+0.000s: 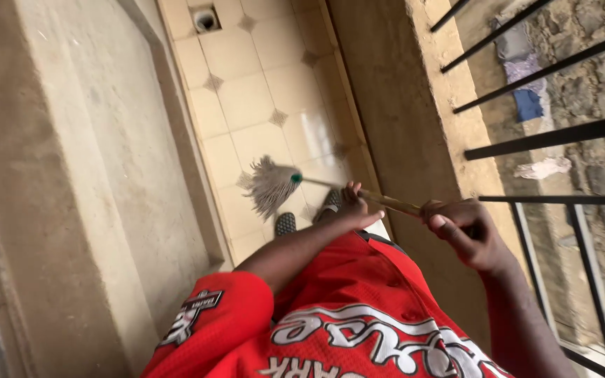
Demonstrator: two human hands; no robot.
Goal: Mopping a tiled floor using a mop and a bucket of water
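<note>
A string mop, its grey-white head [269,185] resting on the cream tiled floor [246,98], has a wooden handle [388,202] running back toward me. My left hand [356,211] grips the handle lower down, nearer the mop head. My right hand [467,232] is closed around the upper end of the handle, close to the low wall. I wear a red shirt with white lettering [344,322]. Dark shoes [286,224] show just behind the mop head.
A plastered wall [92,175] runs along the left. On the right stands a low rough wall [414,119] topped by black metal bars [547,133]; stone ground and cloth scraps lie beyond. A floor drain hole [205,19] sits at the corridor's far end.
</note>
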